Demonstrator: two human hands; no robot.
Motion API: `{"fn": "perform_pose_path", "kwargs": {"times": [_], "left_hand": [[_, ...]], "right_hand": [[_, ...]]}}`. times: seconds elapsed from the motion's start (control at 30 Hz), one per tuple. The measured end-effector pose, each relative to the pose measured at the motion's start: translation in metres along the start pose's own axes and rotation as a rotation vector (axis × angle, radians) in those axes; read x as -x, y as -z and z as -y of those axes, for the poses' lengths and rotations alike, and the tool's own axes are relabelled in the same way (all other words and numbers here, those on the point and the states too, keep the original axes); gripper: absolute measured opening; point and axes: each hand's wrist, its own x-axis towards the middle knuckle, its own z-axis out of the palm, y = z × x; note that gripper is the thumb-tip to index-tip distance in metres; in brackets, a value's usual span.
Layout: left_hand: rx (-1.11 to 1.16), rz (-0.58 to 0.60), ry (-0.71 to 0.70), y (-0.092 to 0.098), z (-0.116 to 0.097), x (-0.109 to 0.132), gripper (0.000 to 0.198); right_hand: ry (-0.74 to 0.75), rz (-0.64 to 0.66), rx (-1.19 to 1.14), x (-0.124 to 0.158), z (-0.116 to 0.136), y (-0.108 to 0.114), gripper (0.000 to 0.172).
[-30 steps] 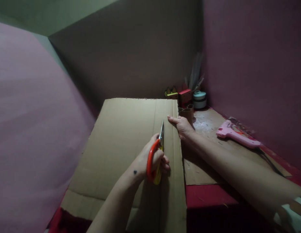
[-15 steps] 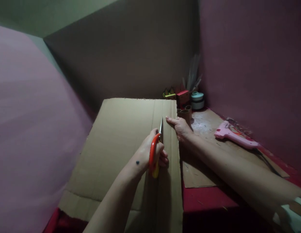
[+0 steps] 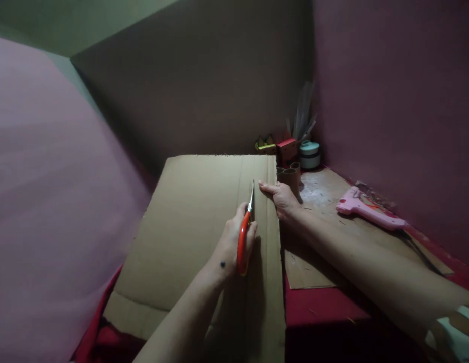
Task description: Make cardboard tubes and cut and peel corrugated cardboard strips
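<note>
A large sheet of brown cardboard (image 3: 196,217) slopes up in front of me, with crease lines running along its right part. My left hand (image 3: 238,232) is closed around scissors (image 3: 243,242) with orange handles. Their blades point away from me over the cardboard, close to a crease. Whether the tips pass through the sheet I cannot tell. At the sheet's right edge my right hand (image 3: 281,196) grips it, thumb on top and the other fingers hidden underneath.
A pink glue gun (image 3: 366,209) lies on a flat cardboard piece (image 3: 313,267) to the right, atop a red cloth (image 3: 321,307). Behind stand cardboard tubes (image 3: 290,179), a light blue lidded container (image 3: 310,155) and a red box (image 3: 286,149). Walls rise behind and on the right.
My left hand has turned the scissors slightly, so less of the handle shows, and shifted a little right. The cardboard's left side has moved slightly right. My right hand keeps its grip.
</note>
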Motion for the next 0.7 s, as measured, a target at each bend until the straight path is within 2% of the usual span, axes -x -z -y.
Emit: {"fn": "perform_pose_path", "kwargs": {"times": [0.1,0.27,0.37,0.47,0.6,0.7], "left_hand": [[0.093,0.02,0.062,0.0,-0.003,0.006,0.033],[0.415,0.228,0.351,0.005,-0.018,0.009,0.05],[0.465,0.264,0.393,0.008,-0.023,0.004,0.055],[0.364,0.231,0.365,0.008,-0.021,-0.001,0.053],[0.161,0.112,0.165,0.007,-0.013,-0.002,0.035],[0.078,0.057,0.066,0.006,-0.006,-0.003,0.026]], "right_hand": [[-0.01,0.005,0.0,0.001,-0.001,0.0,0.007],[0.003,0.014,0.002,0.002,0.0,0.0,0.008],[0.015,0.025,0.008,0.004,0.003,-0.001,0.008],[0.024,0.025,0.009,0.005,0.004,-0.002,0.007],[0.033,0.016,-0.001,0.003,0.004,-0.002,0.007],[0.031,0.015,-0.007,0.002,0.003,-0.001,0.006]]}}
